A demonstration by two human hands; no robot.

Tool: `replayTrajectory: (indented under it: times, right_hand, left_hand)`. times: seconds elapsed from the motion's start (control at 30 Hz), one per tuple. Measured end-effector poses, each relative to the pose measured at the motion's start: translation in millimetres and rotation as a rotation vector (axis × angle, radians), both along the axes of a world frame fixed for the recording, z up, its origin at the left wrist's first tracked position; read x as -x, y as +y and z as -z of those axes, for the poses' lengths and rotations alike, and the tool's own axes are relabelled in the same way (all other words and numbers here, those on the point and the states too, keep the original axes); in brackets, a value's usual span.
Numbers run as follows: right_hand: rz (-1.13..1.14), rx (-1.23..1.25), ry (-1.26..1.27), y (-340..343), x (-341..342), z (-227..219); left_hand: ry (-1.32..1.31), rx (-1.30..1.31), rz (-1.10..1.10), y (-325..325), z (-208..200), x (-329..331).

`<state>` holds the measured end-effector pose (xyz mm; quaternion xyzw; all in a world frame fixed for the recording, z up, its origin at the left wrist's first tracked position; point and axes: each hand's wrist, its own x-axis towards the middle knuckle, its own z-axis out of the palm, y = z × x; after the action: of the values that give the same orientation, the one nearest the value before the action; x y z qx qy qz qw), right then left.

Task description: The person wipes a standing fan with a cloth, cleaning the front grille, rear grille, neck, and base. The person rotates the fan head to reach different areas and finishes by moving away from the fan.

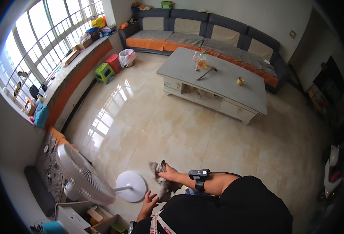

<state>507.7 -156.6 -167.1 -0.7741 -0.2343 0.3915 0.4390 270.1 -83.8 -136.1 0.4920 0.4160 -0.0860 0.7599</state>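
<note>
In front of my body, my right hand [170,173] is closed on a crumpled grey cloth [155,167]. A dark, rounded end of something [163,164] shows beside its fingers; its kind I cannot make out. More of the cloth hangs below that hand. My left hand [150,202] is held lower and to the left, its fingers apart and nothing seen in them. Close by on the left stands a white floor fan [84,175], whose round base [131,187] rests on the tiles near my left hand.
A grey coffee table [219,84] bears a hammer [207,73], bottles [201,60] and a gold-coloured cup [240,81]. Behind it runs a long sofa [187,37]. Stools [105,73] and a bagged bin [127,57] stand near the window ledge. An open drawer [72,218] lies at lower left.
</note>
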Motion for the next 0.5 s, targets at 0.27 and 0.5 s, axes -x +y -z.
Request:
replayTrajectory:
  times: [0.27, 0.5]
  right_hand:
    - [-0.16, -0.55, 1.052, 22.6, -85.4, -99.1]
    - [-0.118, -0.333, 0.916, 50.5, -132.4, -81.9]
  left_hand:
    - [-0.341, 0.067, -0.33, 24.7, -31.1, -189.3]
    - [-0.168, -0.167, -0.473, 92.2, -0.9, -243.3]
